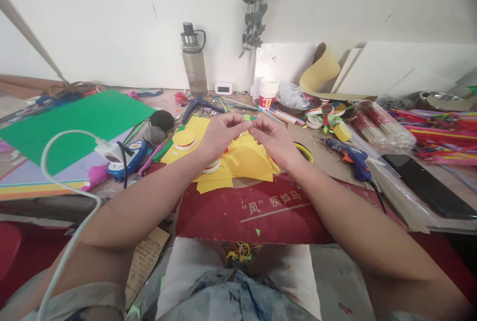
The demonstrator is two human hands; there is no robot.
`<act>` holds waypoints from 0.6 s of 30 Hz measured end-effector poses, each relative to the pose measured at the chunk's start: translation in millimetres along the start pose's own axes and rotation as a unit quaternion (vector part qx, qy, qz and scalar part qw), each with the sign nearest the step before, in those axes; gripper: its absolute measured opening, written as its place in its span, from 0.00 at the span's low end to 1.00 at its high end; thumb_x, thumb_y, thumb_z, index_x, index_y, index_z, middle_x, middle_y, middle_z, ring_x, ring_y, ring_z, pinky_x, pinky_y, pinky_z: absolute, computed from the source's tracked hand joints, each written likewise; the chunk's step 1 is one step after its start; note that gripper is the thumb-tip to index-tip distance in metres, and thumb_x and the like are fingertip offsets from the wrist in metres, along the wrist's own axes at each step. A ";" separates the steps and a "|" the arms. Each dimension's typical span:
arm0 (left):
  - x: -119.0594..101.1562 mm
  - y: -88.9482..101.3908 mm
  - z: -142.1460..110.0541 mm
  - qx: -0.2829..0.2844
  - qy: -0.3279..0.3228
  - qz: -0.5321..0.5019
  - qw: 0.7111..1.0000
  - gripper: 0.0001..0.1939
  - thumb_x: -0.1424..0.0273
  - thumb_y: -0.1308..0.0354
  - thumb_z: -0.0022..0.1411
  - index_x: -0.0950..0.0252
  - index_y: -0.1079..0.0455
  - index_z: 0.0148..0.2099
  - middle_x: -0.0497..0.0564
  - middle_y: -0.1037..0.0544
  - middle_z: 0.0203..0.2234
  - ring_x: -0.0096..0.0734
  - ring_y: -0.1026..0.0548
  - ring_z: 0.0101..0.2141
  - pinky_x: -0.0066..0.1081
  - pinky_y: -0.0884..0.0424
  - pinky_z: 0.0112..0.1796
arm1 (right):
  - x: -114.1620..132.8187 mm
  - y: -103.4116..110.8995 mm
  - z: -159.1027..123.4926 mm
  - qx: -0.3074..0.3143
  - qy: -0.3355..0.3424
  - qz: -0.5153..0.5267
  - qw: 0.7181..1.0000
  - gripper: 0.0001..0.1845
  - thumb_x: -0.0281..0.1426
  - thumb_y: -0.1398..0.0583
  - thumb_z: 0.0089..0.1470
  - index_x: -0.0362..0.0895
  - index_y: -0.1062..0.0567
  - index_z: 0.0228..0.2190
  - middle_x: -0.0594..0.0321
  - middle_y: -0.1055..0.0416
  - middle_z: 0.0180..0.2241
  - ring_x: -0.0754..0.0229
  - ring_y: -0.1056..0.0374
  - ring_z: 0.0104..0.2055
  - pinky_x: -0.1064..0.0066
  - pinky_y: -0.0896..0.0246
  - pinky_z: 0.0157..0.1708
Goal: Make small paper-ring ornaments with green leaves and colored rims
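Observation:
My left hand [227, 134] and my right hand [271, 138] meet over the middle of the table, their thumbs and fingers pinched together. A small light-green paper piece [246, 118] shows right at the fingertips; its lower part is hidden. Under the hands lie yellow paper sheets [249, 162], partly covering a red cardboard sheet [257, 216]. Left of my left hand sits a round yellow-topped disc [184, 139] with a white and red rim. Another round disc [212, 167] is partly covered by my left wrist.
A blue hot glue gun [350, 158] and a black phone [428, 184] lie at the right. Green card [82, 124] and a white cable [46, 154] are at the left. Behind stand a water bottle [194, 65], a small clock [223, 88] and stacked paper cups [268, 92].

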State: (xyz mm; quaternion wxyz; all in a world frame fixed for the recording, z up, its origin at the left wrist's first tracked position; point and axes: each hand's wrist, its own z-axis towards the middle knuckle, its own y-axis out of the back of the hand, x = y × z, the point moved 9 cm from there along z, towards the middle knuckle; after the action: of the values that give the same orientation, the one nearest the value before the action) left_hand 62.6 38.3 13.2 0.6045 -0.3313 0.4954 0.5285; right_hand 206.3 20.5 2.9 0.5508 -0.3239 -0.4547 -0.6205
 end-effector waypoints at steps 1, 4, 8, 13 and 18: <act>-1.8 -0.3 -0.1 0.001 -0.002 0.006 1.000 0.16 0.58 0.28 0.54 0.64 0.27 0.28 0.45 0.29 0.22 0.22 0.37 0.25 0.28 0.40 0.28 | 1.2 0.7 -0.3 -0.003 0.005 -0.001 1.000 0.09 0.37 0.34 0.54 0.47 0.26 0.31 0.67 0.30 0.29 0.62 0.37 0.33 0.66 0.40 0.36; -5.7 -0.6 -0.2 0.000 -0.001 0.026 1.000 0.16 0.59 0.28 0.55 0.65 0.27 0.28 0.45 0.29 0.22 0.22 0.37 0.25 0.28 0.40 0.29 | 5.7 6.1 -1.6 -0.031 0.021 -0.005 0.999 0.10 0.37 0.33 0.54 0.46 0.25 0.36 0.65 0.27 0.35 0.62 0.34 0.35 0.66 0.38 0.39; -8.5 -0.6 -0.7 -0.005 -0.003 0.051 0.999 0.16 0.59 0.27 0.53 0.65 0.26 0.28 0.46 0.26 0.23 0.22 0.36 0.25 0.28 0.39 0.30 | 9.6 10.2 -3.3 -0.050 0.027 0.003 0.998 0.10 0.38 0.34 0.57 0.47 0.24 0.39 0.63 0.25 0.38 0.61 0.33 0.37 0.66 0.37 0.39; -11.7 -8.9 -3.3 0.030 -0.011 0.071 0.997 0.18 0.55 0.26 0.51 0.65 0.22 0.28 0.47 0.24 0.24 0.24 0.33 0.27 0.28 0.37 0.32 | 12.7 10.2 -3.7 -0.064 0.033 -0.022 0.997 0.06 0.36 0.35 0.58 0.47 0.25 0.33 0.64 0.24 0.35 0.59 0.32 0.38 0.65 0.35 0.43; -5.4 -16.5 -5.6 0.066 0.012 0.034 0.997 0.16 0.58 0.26 0.51 0.65 0.24 0.30 0.46 0.24 0.24 0.23 0.32 0.26 0.28 0.37 0.30 | 14.5 11.3 -4.5 -0.077 0.035 -0.017 0.996 0.07 0.35 0.36 0.58 0.47 0.26 0.30 0.65 0.27 0.31 0.60 0.33 0.35 0.65 0.36 0.41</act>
State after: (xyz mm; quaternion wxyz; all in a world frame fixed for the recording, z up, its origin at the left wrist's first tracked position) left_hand 77.5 27.8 14.7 0.6010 -0.2801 0.5469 0.5111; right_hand 215.2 11.0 16.6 0.5293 -0.3353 -0.3918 -0.6738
